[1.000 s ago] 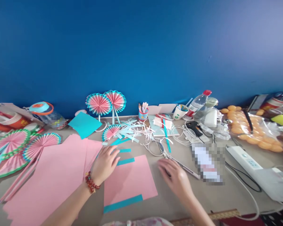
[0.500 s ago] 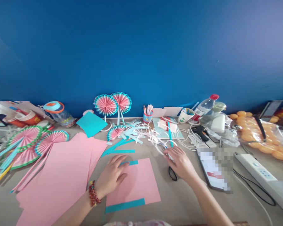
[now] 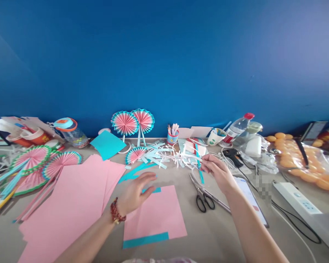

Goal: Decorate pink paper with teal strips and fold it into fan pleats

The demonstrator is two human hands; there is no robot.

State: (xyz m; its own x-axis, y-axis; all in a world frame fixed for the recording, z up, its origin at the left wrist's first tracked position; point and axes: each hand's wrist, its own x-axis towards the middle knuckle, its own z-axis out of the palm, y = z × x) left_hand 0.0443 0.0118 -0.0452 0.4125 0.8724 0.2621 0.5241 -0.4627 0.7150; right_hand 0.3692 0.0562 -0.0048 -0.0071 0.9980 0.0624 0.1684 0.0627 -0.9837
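A pink paper sheet [image 3: 156, 215] with blue strips along its near and far edges lies on the table before me. My left hand [image 3: 141, 191] is over its upper left part, with fingers apart and nothing in them. Farther right, my right hand [image 3: 212, 168] is pinched at the end of a thin white strip [image 3: 190, 156] by the heap of curled white strips [image 3: 164, 155]. Black-handled scissors [image 3: 204, 199] lie below that hand, handles toward me. A blue strip [image 3: 200, 175] hangs beside its fingertips.
Large pink sheets [image 3: 68, 197] and folded paper fans [image 3: 61, 164] lie at left. Two more fans [image 3: 125, 123] stand near the blue wall. At right are a phone [image 3: 253, 201], a glue gun [image 3: 233, 157], a power strip [image 3: 297, 197] and cables.
My right hand has moved up and right from the scissors, which now show fully, and has taken a white strip. My left hand has lifted slightly and shifted right.
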